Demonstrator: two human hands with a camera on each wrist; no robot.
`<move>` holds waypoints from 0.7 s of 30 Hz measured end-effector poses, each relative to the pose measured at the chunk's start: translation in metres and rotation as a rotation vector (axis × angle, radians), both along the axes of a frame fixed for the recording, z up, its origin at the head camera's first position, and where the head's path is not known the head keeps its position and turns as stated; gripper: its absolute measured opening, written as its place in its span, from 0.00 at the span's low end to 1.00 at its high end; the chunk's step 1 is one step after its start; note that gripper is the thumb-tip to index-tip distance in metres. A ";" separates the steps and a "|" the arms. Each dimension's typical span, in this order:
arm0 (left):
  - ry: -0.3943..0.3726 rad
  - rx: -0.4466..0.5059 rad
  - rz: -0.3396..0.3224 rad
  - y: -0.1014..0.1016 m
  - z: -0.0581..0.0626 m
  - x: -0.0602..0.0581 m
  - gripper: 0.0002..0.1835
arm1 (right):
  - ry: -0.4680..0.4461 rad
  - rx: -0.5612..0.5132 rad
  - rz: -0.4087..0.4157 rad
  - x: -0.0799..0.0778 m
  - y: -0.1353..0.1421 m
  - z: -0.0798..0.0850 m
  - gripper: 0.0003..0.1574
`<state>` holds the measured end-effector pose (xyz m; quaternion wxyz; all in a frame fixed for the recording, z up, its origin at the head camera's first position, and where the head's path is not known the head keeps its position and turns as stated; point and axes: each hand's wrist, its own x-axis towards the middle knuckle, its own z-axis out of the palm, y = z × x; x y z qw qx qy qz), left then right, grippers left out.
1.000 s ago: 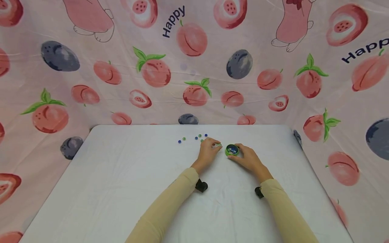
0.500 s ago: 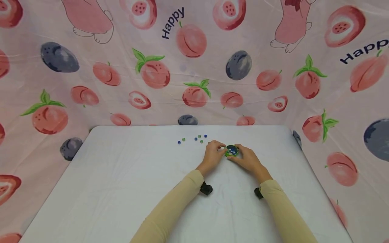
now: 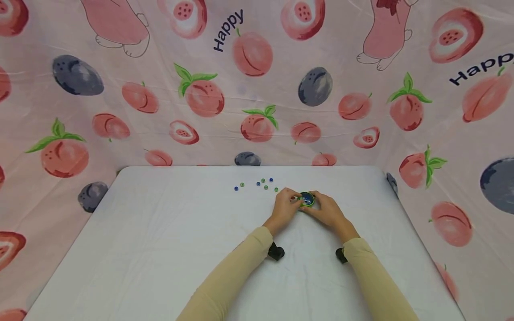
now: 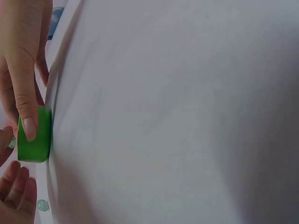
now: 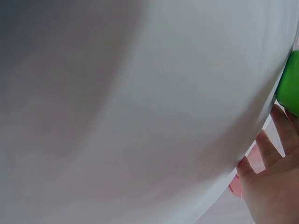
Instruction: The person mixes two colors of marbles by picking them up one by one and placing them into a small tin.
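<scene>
Peach-print cloth [image 3: 217,151] behind, a white table [image 3: 140,249] in front — and a round green container [image 4: 35,151] standing on it, right of the middle.

The right hand [image 3: 330,209] grasps the container from its right side, thumb against its wall; what lies inside is too small to tell. The left hand [image 3: 284,207] pinches a green marble [image 4: 11,143] — over the last second it has moved rightward, up to the rim, which suggests the work is now at the container's opening. Seven loose marbles [image 3: 266,187], blue and green, lie farther left, the nearest just beside the left hand.
</scene>
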<state>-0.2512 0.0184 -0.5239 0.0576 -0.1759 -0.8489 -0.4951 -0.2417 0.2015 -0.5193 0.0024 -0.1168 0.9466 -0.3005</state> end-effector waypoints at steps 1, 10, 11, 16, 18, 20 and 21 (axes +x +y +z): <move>0.004 0.003 -0.002 0.001 0.000 0.000 0.08 | 0.000 0.000 -0.003 0.000 0.000 0.000 0.41; 0.002 0.014 -0.001 0.003 -0.004 0.002 0.09 | -0.007 0.007 -0.011 0.002 -0.002 0.003 0.40; -0.001 0.018 -0.002 0.003 -0.004 0.002 0.09 | -0.009 0.009 -0.010 0.002 -0.002 0.003 0.40; -0.009 0.028 -0.003 0.002 -0.006 0.002 0.10 | -0.014 0.014 -0.004 0.000 -0.001 0.003 0.40; -0.004 0.023 -0.001 0.002 -0.006 0.001 0.10 | -0.012 0.013 -0.004 0.000 -0.001 0.003 0.40; 0.003 0.020 0.002 0.000 -0.006 0.001 0.09 | -0.007 0.009 -0.005 0.000 -0.001 0.002 0.41; 0.007 0.022 0.004 0.000 -0.006 0.000 0.09 | -0.002 0.006 -0.005 0.000 -0.001 0.002 0.41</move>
